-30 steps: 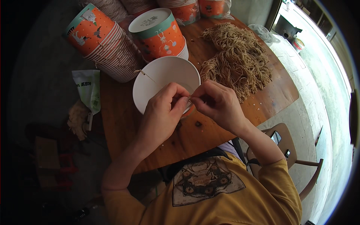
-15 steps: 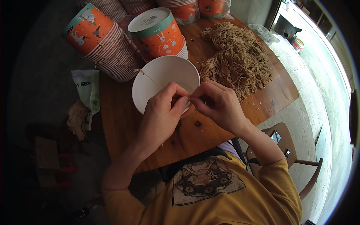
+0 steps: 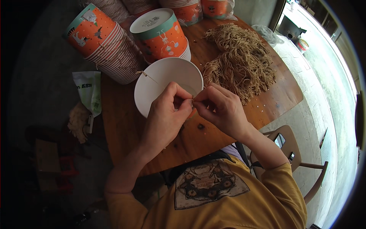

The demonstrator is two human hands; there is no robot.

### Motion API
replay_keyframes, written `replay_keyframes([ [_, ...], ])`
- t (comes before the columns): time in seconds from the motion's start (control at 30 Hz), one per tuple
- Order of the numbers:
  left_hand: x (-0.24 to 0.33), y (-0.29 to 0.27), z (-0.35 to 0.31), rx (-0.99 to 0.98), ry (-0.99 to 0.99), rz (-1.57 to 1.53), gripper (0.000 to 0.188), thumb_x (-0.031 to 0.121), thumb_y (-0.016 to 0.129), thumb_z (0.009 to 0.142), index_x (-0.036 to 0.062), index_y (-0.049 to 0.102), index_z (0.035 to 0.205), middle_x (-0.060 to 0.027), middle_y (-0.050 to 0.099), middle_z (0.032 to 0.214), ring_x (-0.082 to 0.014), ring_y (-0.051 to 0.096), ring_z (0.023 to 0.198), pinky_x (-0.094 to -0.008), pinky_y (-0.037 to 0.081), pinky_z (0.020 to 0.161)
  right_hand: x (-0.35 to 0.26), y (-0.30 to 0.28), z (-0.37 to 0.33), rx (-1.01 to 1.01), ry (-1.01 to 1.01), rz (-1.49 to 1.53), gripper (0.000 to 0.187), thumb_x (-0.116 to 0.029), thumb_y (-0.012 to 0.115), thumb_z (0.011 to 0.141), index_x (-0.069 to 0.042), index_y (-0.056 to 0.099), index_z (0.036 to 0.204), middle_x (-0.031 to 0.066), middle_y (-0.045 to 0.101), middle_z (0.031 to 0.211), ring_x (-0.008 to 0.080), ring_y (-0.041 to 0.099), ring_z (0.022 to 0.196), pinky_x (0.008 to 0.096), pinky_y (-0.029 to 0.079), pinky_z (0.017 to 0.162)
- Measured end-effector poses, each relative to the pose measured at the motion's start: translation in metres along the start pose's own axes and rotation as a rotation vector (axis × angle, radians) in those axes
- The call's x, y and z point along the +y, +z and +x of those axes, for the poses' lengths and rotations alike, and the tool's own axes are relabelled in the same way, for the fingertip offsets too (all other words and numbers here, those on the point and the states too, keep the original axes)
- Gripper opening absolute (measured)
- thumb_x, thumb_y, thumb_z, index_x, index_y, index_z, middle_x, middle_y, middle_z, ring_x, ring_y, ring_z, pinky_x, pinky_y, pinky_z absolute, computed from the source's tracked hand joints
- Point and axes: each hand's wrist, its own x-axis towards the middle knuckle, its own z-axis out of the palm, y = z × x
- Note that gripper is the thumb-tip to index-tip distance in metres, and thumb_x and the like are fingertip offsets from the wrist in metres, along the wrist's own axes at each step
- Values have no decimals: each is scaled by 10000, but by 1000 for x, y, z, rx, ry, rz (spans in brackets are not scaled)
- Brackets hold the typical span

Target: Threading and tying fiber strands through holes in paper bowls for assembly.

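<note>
White paper makes up the tub (image 3: 150, 95) just past the two hands, and it stands mouth up on the wood table (image 3: 215, 135). The left hand (image 3: 173, 103) and the right hand (image 3: 213, 105) meet at its near rim, both pinching, tip to tip, on what looks like a tiny bit of string (image 3: 143, 73); the fingers hide most of that bit. More of the string sits in a small knot on the rim, ahead and left of the hands, and a thin line runs from it down into the tub. My guess is that the far knot is done and the near side is not yet done. I see only string in the tub, but the hands hide part of it. Beyond the hands, an orange tub (image 3: 162, 44) sits upside down on others. Left of that leans a tall stack (image 3: 114, 55) of tubs, one in the next, with bits of string hanging on it, so those may be done too. A big pile (image 3: 244, 63) of loose string lies ahead and right of the hands, so plenty seems left. Far left, a green and white bag (image 3: 89, 93) hangs low; I cannot tell what it holds.
</note>
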Motion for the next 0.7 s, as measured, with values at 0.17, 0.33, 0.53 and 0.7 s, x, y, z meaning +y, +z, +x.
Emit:
replay_keyframes([
  [0.17,1,1,3,8,8,-117,139,-15,573,898,-1,483,1003,-58,591,872,-88,585,758,-262,514,705,-2,0,0,-8,75,56,105,-77,675,821,-40,588,868,68,577,790,191,625,649,310,516,543],
  [0.33,8,0,2,-37,-13,-124,249,-37,552,901,14,439,1117,-56,592,896,-86,579,815,-258,502,750,2,2,-1,27,106,63,103,-90,669,829,-42,592,877,71,573,802,193,613,632,305,506,540],
  [0.53,7,-1,3,-65,-12,-171,367,-46,557,900,20,404,1227,-53,597,916,-89,572,851,-250,486,778,3,4,-3,56,141,57,95,-88,660,834,-44,594,887,68,570,813,193,605,633,306,501,563],
  [0.7,7,-4,5,-78,-42,-225,385,-38,559,906,15,395,1251,-47,600,925,-82,560,860,-243,470,799,5,3,-4,50,158,64,105,-81,662,829,-45,595,902,61,576,813,176,593,625,293,489,562],
])
